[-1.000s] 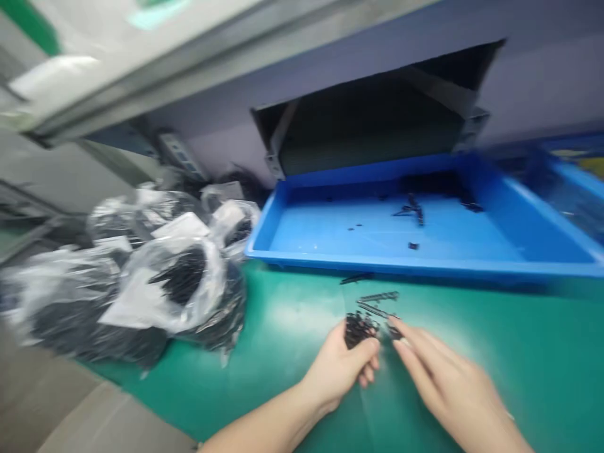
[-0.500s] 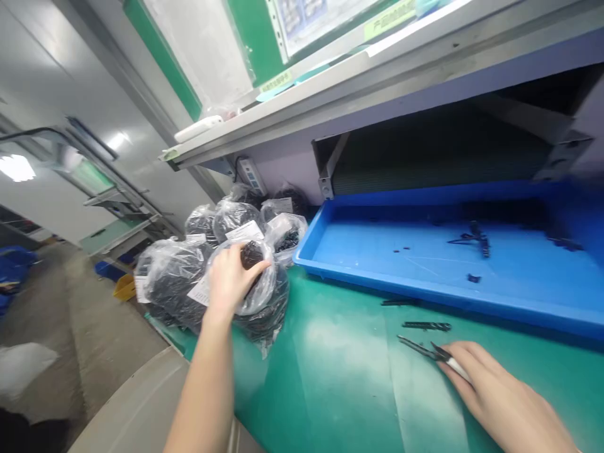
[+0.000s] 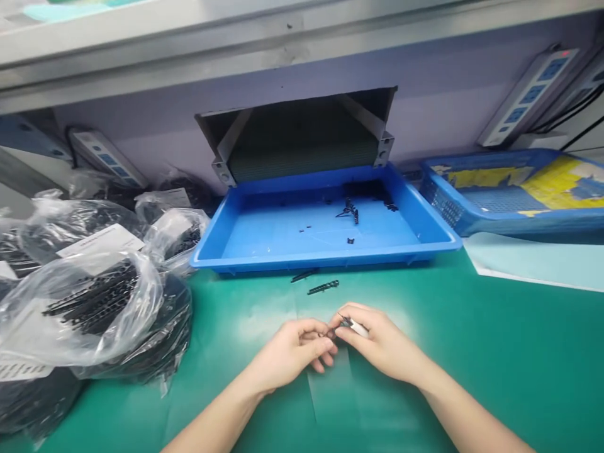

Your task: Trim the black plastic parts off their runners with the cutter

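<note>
My left hand (image 3: 295, 352) and my right hand (image 3: 377, 340) meet over the green mat (image 3: 245, 409), fingertips close together. White-handled pliers (image 3: 357, 327) are in my right hand, their jaws mostly hidden by fingers. My left hand is closed with thumb against fingers; what it pinches is too small to name. Just beyond the hands lie two black strip-like parts, one nearer (image 3: 323, 287) and one by the tray (image 3: 304, 275). The open plastic bag (image 3: 146, 296) at left shows many black strips inside.
A blue tray (image 3: 325, 257) behind the mat holds scattered black pieces under a dark opening (image 3: 302, 138). More filled plastic bags (image 3: 85, 220) stand at left. At right are a blue basket (image 3: 523, 220) and a pale sheet (image 3: 538, 261). A metal shelf edge (image 3: 283, 56) runs overhead.
My left hand has left the open bag and come to my right hand over the mat. The pliers are now up between the hands. The view has turned right, bringing the basket into sight.
</note>
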Demonstrator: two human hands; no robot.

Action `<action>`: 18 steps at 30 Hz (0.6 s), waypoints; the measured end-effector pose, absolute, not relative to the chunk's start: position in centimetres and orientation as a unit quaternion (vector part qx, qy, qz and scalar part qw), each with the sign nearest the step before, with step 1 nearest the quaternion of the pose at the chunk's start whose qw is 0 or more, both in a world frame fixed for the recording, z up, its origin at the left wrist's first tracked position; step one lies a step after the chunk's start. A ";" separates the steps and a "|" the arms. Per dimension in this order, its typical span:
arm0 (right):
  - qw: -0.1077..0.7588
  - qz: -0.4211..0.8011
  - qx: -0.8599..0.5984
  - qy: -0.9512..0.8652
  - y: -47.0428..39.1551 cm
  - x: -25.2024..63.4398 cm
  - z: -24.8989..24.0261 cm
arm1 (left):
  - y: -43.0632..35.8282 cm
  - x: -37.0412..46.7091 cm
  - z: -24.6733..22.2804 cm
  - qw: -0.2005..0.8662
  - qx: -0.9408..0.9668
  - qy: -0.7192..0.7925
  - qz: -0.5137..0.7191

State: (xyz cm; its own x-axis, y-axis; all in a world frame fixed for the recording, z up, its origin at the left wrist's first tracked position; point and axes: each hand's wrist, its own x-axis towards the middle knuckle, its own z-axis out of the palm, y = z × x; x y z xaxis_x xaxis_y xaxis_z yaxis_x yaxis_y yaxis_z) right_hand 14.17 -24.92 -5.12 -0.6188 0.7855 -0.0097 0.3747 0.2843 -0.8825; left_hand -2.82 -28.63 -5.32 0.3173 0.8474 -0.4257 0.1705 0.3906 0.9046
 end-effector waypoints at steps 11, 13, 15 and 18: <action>0.160 0.389 -0.421 -0.804 -26.0 13.7 -6.8 | -29.0 -3.1 -7.0 0.683 0.349 0.512 0.386; 0.154 0.371 -0.411 -0.819 -26.3 13.5 -6.9 | -29.0 -3.2 -7.0 0.686 0.343 0.513 0.386; 0.151 0.358 -0.404 -0.828 -26.4 13.3 -7.0 | -28.9 -3.1 -7.0 0.688 0.343 0.513 0.382; 0.153 0.339 -0.406 -0.835 -26.6 13.2 -7.0 | -28.9 -3.0 -6.9 0.689 0.342 0.517 0.376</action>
